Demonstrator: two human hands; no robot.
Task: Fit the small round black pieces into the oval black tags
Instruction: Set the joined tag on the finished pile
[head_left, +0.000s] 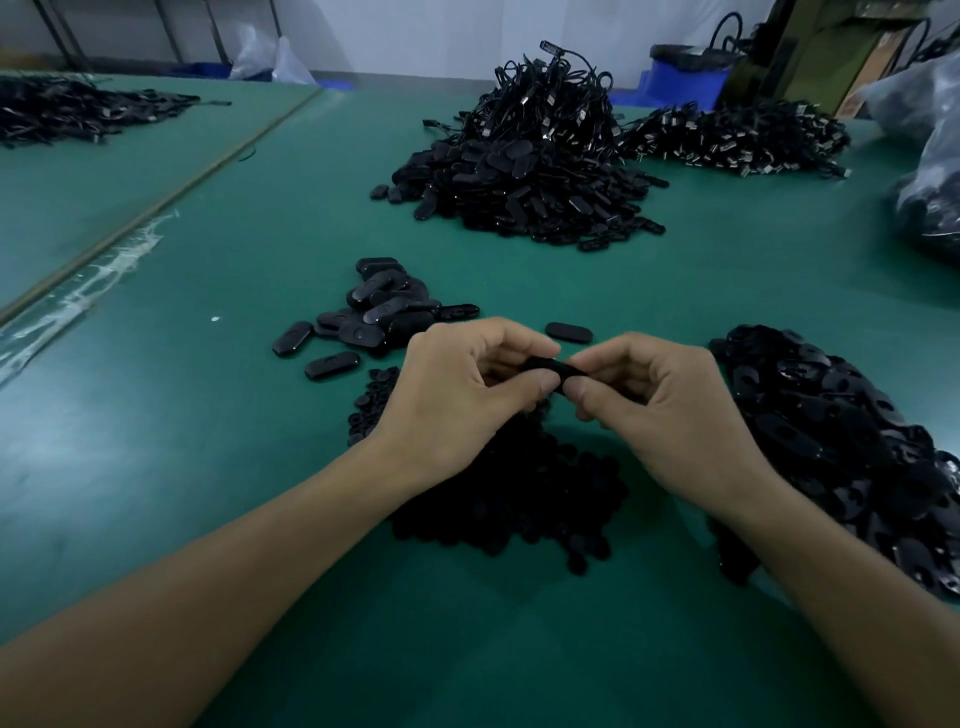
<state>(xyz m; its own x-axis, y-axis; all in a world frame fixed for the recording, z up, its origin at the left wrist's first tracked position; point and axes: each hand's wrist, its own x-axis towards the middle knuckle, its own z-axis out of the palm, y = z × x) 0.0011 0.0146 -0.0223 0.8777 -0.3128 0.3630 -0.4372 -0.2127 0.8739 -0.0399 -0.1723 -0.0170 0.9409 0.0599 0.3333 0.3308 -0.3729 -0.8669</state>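
Head view: the left hand (457, 389) and the right hand (660, 410) meet above the green surface (234, 260). Both pinch one oval black tag (553, 370) between thumbs and fingers, one hand at each end. Right under the hands, toward the near edge, lies a pile of small round black pieces (519, 499). A heap of oval tags (841, 447) sits by the right edge. A small bunch of tags (379, 317) lies just past the left hand. A big heap (524, 176) rests toward the far edge.
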